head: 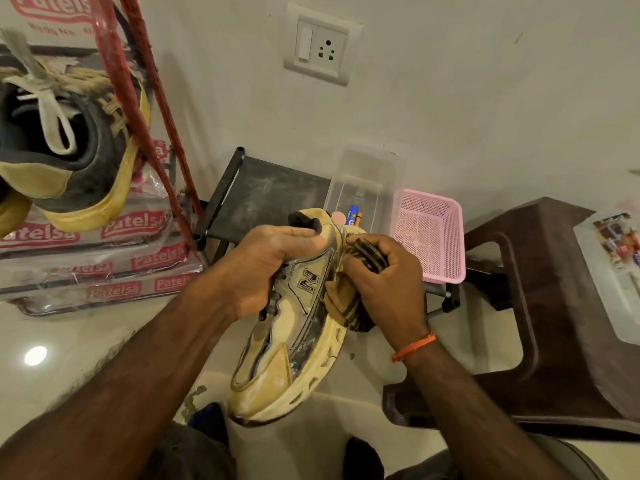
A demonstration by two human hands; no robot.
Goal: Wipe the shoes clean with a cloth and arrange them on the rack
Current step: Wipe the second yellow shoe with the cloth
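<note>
At the centre of the frame the left hand (pixel 258 268) grips a dusty yellow shoe (pixel 294 334) around its collar and laces, fingers curled over the opening near the heel. The shoe hangs below and ahead of that grip, toe pointing toward the bottom of the frame, its side with the "N" logo turned up and its pale sole facing right. The right hand (pixel 384 285), with an orange thread round the wrist, is closed on a bunched striped cloth (pixel 360 271) and presses it against the sole edge near the heel, just beside the left hand's fingers. Part of the cloth hangs down below the palm.

In the upper left of the frame a second shoe (pixel 69 147), yellow and dark grey with white laces, sits on a red rack (pixel 138 64), well apart from the hands. Behind the held shoe stand a dark low stand (pixel 263 192), a clear plastic box (pixel 367 181) and a pink basket (pixel 433 237). A brown stool (pixel 554 306) fills the right side.
</note>
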